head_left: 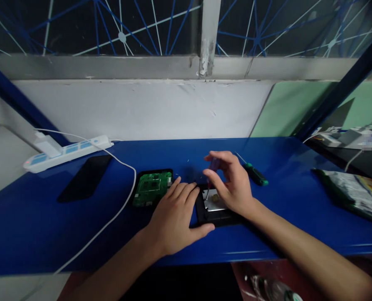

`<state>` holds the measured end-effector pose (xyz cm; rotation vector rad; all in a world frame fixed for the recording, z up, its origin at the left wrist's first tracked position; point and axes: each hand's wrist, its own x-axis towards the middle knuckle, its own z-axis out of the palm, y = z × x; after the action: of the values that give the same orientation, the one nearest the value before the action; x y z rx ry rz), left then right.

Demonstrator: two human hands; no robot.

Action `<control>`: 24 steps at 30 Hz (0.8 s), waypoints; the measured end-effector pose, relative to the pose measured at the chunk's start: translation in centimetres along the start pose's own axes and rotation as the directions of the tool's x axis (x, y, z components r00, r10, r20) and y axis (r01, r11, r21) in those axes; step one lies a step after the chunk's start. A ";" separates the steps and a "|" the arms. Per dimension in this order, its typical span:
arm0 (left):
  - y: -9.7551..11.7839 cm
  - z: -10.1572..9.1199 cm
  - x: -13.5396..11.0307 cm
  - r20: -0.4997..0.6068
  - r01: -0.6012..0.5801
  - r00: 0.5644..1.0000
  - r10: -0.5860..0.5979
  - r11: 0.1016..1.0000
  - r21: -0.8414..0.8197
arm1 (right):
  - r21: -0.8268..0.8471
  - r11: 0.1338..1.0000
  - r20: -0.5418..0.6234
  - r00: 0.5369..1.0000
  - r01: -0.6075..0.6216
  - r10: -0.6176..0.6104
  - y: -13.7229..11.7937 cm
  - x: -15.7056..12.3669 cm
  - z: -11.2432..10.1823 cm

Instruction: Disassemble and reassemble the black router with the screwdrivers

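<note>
Head view: a person's two bare hands at a blue table [110, 246].
Right hand [235, 184]: curled, thumb and fingers pinched round the purple-handled screwdriver [215, 163].
Screwdriver position: steeply tilted, handle up, tip down at the left part of the metal plate [215, 205]; can't tell if it's seated in a screw.
Screwdriver handling: probably light, stiff, smooth-handled. Best hold is high on the handle, turned between the fingertips; the thin shaft gives poor leverage.
Left hand [176, 220]: palm down, fingers extended, thumb spread; nothing enclosed. Fingertips and thumb sit at the left side and near edge of the black housing [219, 218]; contact pressure can't be told.
Black housing: lying on the table under the right hand, metal plate in it. Looks like light, rigid plastic, likely to slide or twist under torque; brace by the outer rim.
Green circuit board [144, 196]: in a dark tray just left of the housing, by the left fingers. Likely fragile; edges only, off the components.
Green-handled screwdriver [256, 175]: lying loose beyond the right hand.
</note>
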<state>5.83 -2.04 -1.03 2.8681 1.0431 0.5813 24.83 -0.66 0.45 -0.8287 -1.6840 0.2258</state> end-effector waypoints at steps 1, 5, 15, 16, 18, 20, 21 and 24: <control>0.0 0.0 0.0 -0.007 0.001 1.000 -0.001 1.000 0.000 | 0.000 1.000 -0.003 1.000 0.013 -0.013 0.0 0.0 0.0; -0.2 0.2 -0.1 -0.023 0.009 1.000 -0.009 1.000 0.001 | -0.002 1.000 0.005 1.000 0.018 -0.018 0.4 -0.1 0.0; -0.1 0.2 -0.2 -0.023 0.033 0.999 -0.033 0.999 -0.011 | 0.083 0.993 0.135 0.988 -0.086 0.074 -0.7 -0.1 -0.4; -0.1 0.2 -0.2 -0.022 0.034 0.999 -0.035 0.999 -0.016 | 0.100 0.990 0.157 0.984 -0.094 0.078 -0.9 -0.1 -0.4; 0.0 0.1 -0.3 -0.022 0.031 0.999 -0.031 0.999 -0.025 | 0.112 0.990 0.175 0.982 -0.086 0.065 -1.0 -0.1 -0.6; 0.0 0.1 -0.3 -0.029 0.027 0.999 -0.028 0.999 -0.030 | 0.104 0.993 0.146 0.989 -0.047 0.032 -0.9 -0.1 -0.6; 0.0 0.0 -0.3 -0.034 0.026 0.999 -0.027 0.999 -0.030 | 0.096 0.995 0.120 0.993 -0.022 0.011 -0.7 0.0 -0.7; 0.0 -0.1 -0.3 -0.044 0.031 0.999 -0.032 0.999 -0.029 | 0.064 0.997 0.038 0.999 0.034 -0.036 -0.5 0.2 -0.8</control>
<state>5.56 -2.23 -1.09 2.8214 1.0749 0.6554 25.32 -1.05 1.11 -0.7511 -1.7178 0.2717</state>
